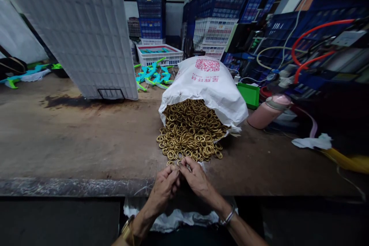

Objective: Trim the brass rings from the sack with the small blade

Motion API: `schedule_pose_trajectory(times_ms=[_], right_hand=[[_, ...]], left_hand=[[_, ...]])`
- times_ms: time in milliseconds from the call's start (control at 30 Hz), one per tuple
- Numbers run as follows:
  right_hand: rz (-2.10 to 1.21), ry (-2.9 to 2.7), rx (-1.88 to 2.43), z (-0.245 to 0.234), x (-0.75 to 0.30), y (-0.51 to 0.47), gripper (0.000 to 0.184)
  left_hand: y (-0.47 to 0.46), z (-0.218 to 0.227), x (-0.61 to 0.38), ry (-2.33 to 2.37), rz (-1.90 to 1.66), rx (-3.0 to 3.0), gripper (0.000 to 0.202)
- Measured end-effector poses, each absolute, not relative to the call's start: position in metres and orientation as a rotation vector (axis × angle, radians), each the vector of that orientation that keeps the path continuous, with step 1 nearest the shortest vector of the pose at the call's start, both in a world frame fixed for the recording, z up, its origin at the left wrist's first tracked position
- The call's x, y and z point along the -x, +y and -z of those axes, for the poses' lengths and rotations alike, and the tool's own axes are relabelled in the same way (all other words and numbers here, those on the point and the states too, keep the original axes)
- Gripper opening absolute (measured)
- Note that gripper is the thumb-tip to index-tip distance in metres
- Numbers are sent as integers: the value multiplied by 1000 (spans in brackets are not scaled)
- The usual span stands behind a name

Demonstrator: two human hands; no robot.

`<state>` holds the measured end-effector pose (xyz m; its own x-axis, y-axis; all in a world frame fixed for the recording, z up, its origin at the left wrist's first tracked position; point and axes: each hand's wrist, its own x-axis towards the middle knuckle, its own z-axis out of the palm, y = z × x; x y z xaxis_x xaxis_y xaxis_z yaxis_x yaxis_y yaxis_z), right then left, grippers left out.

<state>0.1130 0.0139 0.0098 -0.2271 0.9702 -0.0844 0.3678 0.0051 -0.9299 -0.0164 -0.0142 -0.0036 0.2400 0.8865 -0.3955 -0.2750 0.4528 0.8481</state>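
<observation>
A heap of brass-coloured rings (190,138) spills from the mouth of a white woven sack (207,84) onto the tabletop. At the near edge of the heap my two hands meet, fingertips almost touching. My left hand (165,184) is closed, thumb against curled fingers; whatever it may hold is hidden. My right hand (197,180) pinches with thumb and forefinger, and a single ring (179,162) shows at its fingertips. Loose rings lie just beyond both hands.
On the brown table (86,142) stands a tall pale ribbed panel (98,38). Blue-green plastic parts (154,75) lie behind, before a white crate (160,57). To the right are a pink bottle (269,111), a green tray (248,95) and hoses. Stacked blue crates (221,0) rise behind.
</observation>
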Motion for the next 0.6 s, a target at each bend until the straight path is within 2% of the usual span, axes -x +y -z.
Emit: schedule_pose_trajectory(times_ms=[300,400,533,600], right_hand=[[-1442,-1501,1282,-11,-114,13,24],[-1257,-1602,1386,-8,-117,11,25],[-991,-1953,1415,-3,-121,5,11],[-924,-2082,1423,-1,-122,2,21]], left_hand=[[-18,0,14,905,-955,-648,29],[-17,-2,14,922,-987,-631,31],[-17,-1,15,957,-999,-659,33],[-18,1,16,943,-1005,-694,33]])
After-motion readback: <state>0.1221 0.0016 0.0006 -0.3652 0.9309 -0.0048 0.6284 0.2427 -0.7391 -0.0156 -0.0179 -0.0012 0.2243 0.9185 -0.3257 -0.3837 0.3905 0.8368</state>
